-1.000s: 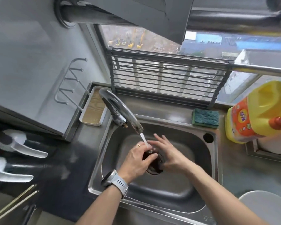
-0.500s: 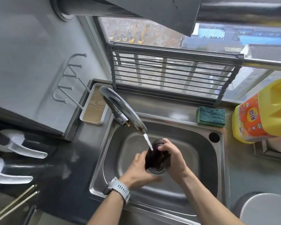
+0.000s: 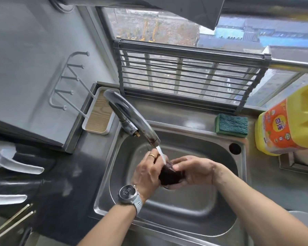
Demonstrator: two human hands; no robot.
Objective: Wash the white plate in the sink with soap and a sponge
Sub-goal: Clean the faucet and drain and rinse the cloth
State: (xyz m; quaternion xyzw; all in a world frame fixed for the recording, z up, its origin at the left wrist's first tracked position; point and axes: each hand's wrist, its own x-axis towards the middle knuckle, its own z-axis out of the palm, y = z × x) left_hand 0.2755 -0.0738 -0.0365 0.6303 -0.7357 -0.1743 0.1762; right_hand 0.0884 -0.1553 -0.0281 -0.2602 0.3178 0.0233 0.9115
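Rinsing a dark small object (image 3: 171, 175) under the faucet (image 3: 132, 119), your left hand (image 3: 148, 172) and right hand (image 3: 196, 170) clasped it together; sponge (image 3: 232, 125) unused on the tabletop, white plate's edge (image 3: 302, 220) only at lower right, washing not begun.

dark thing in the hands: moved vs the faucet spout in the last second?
Yes. The dark object came up off the sink floor toward the spout, under the stream.

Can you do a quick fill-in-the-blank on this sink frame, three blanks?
1. Water from the faucet runs onto a dark object held by ____ hands.
2. The green sponge lies on the sink ledge, left of the ____ bottle.
3. The watch is on the ____ wrist.

Missing words: both; yellow; left
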